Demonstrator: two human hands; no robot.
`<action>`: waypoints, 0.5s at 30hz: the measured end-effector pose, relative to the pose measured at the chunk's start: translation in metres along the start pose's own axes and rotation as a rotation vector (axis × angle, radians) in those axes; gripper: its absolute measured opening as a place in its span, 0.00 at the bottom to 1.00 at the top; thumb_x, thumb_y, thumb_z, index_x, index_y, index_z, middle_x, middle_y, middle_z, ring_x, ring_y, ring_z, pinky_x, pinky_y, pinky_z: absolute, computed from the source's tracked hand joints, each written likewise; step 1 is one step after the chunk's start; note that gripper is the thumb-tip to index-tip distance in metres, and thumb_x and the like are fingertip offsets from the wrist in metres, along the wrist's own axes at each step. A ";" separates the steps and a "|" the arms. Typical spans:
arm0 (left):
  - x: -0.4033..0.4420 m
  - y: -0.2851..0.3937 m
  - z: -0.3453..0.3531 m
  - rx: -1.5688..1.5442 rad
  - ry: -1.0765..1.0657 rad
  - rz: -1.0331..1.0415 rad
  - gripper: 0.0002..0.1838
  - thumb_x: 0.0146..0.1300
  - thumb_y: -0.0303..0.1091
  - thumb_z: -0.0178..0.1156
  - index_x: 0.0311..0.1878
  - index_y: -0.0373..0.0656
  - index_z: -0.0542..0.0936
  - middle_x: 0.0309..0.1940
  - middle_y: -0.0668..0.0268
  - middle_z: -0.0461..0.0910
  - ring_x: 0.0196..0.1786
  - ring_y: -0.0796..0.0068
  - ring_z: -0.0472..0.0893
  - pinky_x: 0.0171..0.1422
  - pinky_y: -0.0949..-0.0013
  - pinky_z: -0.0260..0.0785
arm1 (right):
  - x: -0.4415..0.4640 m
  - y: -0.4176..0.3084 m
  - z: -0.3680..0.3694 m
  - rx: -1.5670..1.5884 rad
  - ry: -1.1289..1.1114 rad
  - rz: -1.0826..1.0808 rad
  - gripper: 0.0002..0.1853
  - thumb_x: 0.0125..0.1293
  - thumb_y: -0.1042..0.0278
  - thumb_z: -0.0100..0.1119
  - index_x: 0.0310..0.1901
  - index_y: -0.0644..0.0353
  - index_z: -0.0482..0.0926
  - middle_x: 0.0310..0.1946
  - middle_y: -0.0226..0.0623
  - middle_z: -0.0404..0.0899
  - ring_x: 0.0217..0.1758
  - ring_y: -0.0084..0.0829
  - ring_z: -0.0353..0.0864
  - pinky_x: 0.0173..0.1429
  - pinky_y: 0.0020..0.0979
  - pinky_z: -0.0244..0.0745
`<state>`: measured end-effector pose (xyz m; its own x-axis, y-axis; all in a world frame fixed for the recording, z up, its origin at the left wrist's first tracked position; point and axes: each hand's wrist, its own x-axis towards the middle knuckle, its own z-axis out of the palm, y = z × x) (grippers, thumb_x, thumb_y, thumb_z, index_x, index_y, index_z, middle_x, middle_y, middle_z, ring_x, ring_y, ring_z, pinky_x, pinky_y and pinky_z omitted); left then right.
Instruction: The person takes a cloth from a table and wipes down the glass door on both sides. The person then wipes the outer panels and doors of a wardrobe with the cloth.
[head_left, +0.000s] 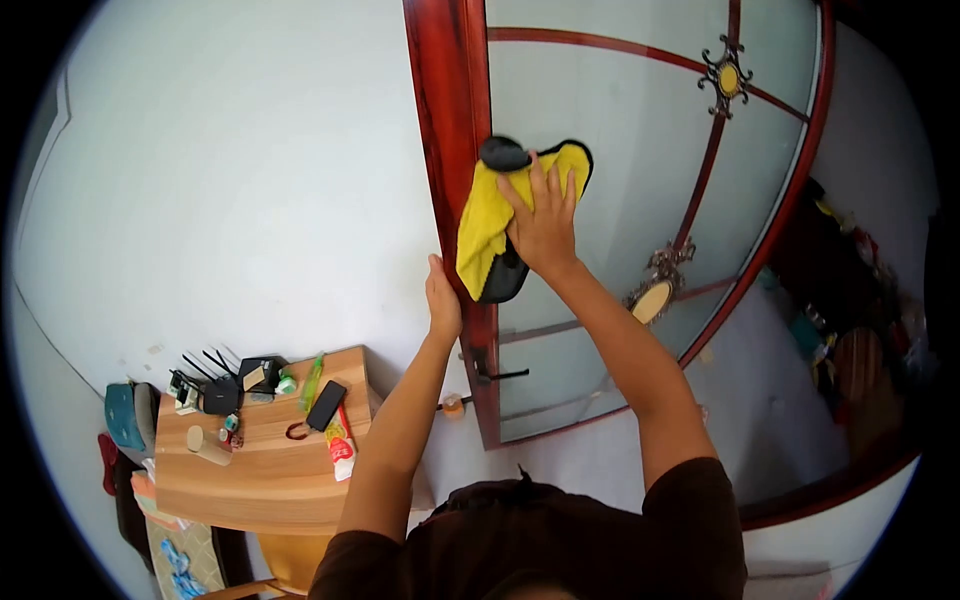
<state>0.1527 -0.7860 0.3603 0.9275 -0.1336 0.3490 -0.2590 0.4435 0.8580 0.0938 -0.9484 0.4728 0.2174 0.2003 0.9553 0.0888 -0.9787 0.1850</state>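
A yellow cloth (484, 225) with a dark grey underside lies against the red-framed glass door (620, 120). My right hand (545, 222) presses it to the door with fingers spread over the fabric. Part of the cloth folds over to show its grey side near the frame. Lower and to the left, my left hand (443, 303) is at the outer edge of the door's wooden frame (452, 140), thumb upward and its other fingers partly hidden. The dark door handle (500, 375) sits below both hands.
At lower left stands a wooden table (260, 490) bearing a router (220, 395), a black phone (326, 405), a green bottle (312, 380) and a red-and-yellow packet (341, 445). A chair (290, 562) is beside it. Metal ornaments (728, 78) stick out from the door glass.
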 end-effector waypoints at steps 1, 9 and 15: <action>0.008 -0.011 -0.003 0.005 0.004 0.010 0.31 0.78 0.56 0.36 0.43 0.35 0.76 0.41 0.65 0.75 0.45 0.75 0.69 0.58 0.69 0.63 | -0.018 -0.001 0.002 0.001 -0.039 -0.016 0.34 0.58 0.69 0.60 0.68 0.39 0.69 0.72 0.48 0.58 0.69 0.54 0.63 0.73 0.60 0.52; 0.022 -0.024 -0.014 0.245 -0.117 0.207 0.23 0.77 0.49 0.45 0.49 0.34 0.74 0.44 0.62 0.76 0.48 0.72 0.72 0.58 0.68 0.64 | -0.115 0.006 -0.010 0.155 -0.333 -0.068 0.23 0.57 0.74 0.55 0.55 0.43 0.78 0.49 0.40 0.75 0.50 0.43 0.77 0.52 0.38 0.76; 0.026 -0.010 -0.022 0.374 -0.247 0.160 0.20 0.74 0.47 0.51 0.50 0.37 0.73 0.42 0.62 0.77 0.46 0.73 0.73 0.56 0.69 0.66 | -0.124 0.027 -0.054 1.012 -0.422 1.284 0.15 0.61 0.70 0.54 0.51 0.54 0.78 0.47 0.40 0.79 0.47 0.40 0.82 0.51 0.39 0.80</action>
<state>0.1852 -0.7742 0.3526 0.7880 -0.3160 0.5284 -0.5149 0.1322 0.8470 0.0170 -1.0021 0.3719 0.8503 -0.4847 0.2051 0.1672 -0.1208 -0.9785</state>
